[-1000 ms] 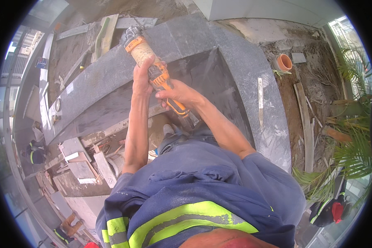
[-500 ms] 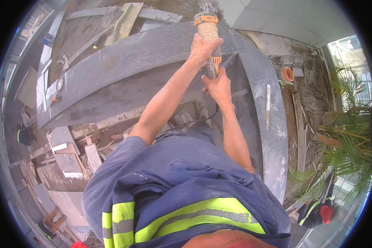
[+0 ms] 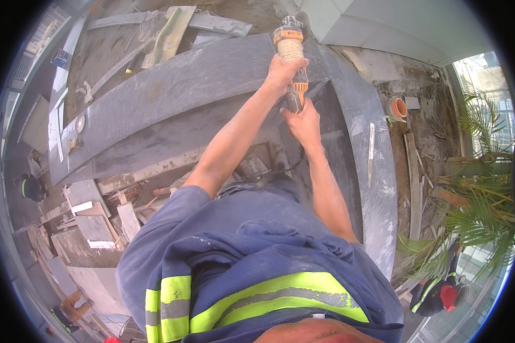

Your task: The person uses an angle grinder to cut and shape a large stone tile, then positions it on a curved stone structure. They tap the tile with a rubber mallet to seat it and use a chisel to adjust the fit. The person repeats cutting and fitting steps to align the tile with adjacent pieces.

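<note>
An orange-and-black angle grinder with a taped body is held out at the far corner of a grey stone ledge. My left hand is closed round its taped middle. Nearer to me, my right hand grips the lower, rear part of the tool, with a cable running down below it. The disc end points away from me, by a pale panel; whether it touches stone is unclear. The ledge's dark inner face lies under my arms.
Boards and debris lie beyond the ledge and at left. An orange pipe, a plank and palm fronds are at right. Co-workers show at the lower right, left edge and lower left.
The grinder and both hands have swung rightward and away from me to the ledge's corner, with the tool now more upright in view. Over the last half second they moved only slightly.
</note>
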{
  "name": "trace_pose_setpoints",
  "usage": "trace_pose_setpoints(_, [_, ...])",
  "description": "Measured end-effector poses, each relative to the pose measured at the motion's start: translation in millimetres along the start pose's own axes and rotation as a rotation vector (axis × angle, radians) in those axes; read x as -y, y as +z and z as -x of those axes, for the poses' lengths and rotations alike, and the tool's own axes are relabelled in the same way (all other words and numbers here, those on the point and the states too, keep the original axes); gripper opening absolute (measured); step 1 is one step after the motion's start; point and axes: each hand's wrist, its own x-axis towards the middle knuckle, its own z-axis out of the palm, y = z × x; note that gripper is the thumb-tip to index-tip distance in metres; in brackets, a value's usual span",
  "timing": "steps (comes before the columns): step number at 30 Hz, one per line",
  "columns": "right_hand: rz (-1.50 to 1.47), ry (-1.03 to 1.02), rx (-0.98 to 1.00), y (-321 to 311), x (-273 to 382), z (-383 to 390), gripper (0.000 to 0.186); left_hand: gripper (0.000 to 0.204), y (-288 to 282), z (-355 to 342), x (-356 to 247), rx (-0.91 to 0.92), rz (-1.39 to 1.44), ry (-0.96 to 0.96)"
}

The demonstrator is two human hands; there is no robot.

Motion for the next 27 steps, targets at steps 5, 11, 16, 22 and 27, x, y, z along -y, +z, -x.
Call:
trace_pose_setpoints(5, [-0.132, 0.090, 0.264, -2.0, 52.6, -8.0, 0.057, 0.037, -39.3, -16.7, -8.1, 0.024, 0.092, -0.109])
trace_pose_setpoints(11, [0.035, -0.005, 0.232, 33.6, 45.3, -32.7, 0.059, 0.068, -89.6, -49.6, -26.6, 0.092, 0.169, -0.164])
trace_pose_setpoints(16, [0.065, 0.018, 0.235, 38.1, 59.0, -29.1, 0.056, 0.074, -119.2, -84.3, -26.1, 0.053, 0.130, -0.202])
trace_pose_setpoints(22, [0.127, 0.016, 0.228, 30.9, 54.1, -37.2, 0.054, 0.077, -110.7, -96.5, -20.5, 0.051, 0.087, -0.174])
trace_pose_setpoints(27, [0.125, 0.018, 0.210, 31.6, 51.7, -39.2, 0.053, 0.076, -108.2, -98.8, -18.8, 0.041, 0.072, -0.188])
